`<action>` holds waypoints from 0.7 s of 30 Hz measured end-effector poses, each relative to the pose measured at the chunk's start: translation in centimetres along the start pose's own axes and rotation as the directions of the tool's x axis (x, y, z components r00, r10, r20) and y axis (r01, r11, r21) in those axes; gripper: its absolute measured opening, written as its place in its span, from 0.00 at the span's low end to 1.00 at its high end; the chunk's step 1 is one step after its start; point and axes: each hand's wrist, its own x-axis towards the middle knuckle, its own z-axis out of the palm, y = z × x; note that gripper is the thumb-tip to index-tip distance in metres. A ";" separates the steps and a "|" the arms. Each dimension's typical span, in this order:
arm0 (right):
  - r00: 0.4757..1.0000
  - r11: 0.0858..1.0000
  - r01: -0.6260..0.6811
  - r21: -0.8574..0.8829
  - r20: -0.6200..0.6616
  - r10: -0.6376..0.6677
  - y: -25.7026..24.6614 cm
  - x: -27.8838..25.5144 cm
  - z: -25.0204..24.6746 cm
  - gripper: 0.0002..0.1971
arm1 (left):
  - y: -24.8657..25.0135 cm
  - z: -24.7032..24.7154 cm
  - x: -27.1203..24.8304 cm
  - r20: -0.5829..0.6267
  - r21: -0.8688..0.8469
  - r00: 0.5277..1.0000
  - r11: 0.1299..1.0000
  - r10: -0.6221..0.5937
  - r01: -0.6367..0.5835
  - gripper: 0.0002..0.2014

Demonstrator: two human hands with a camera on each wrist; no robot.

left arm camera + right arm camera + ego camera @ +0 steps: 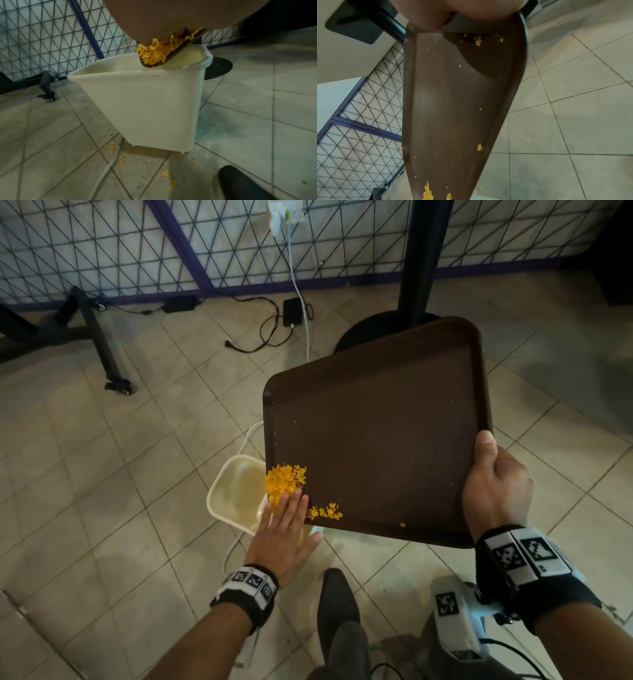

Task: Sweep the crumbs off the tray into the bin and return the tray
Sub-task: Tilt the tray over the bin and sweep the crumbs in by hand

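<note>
Crumbs (285,479): two heaps beside my flat, straight-fingered left hand (286,537); one tray (376,426), gripped by my right hand (496,484), half hides one bin (233,491).

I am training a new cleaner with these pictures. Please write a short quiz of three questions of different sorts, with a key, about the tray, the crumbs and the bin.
1. True or false: the right hand grips the tray by its rim.
2. Where is the big crumb pile? A) tray centre B) tray corner over the bin C) beside the right thumb
3. Fill in: some crumbs already lie on the ____.

Key: 1 true; 2 B; 3 floor.
</note>
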 end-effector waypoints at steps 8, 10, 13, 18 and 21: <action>0.999 0.999 0.034 -0.005 -0.031 -0.034 0.1 -0.1 0.3 0.23 | -3.1 -3.6 0.2 -0.235 -0.104 0.972 0.993 0.026 -0.052 0.31; 0.999 0.999 0.045 -0.010 -0.026 -0.046 0.1 -0.2 0.4 0.24 | -3.2 -5.0 1.9 -0.337 -0.165 0.941 0.986 -0.043 -0.014 0.30; 0.998 0.998 0.061 -0.021 -0.029 -0.062 0.1 -0.3 0.4 0.25 | -3.6 -5.8 4.9 -0.267 -0.219 0.952 0.971 -0.150 0.091 0.34; 0.998 0.998 0.057 -0.018 -0.022 -0.057 -0.2 -0.3 0.4 0.23 | -3.1 -3.6 4.9 -0.118 -0.293 0.978 0.947 -0.174 0.134 0.39; 0.998 0.998 0.053 -0.014 -0.019 -0.053 -0.2 -0.4 0.3 0.22 | -2.1 -1.8 2.2 -0.055 -0.322 0.989 0.940 -0.141 0.116 0.36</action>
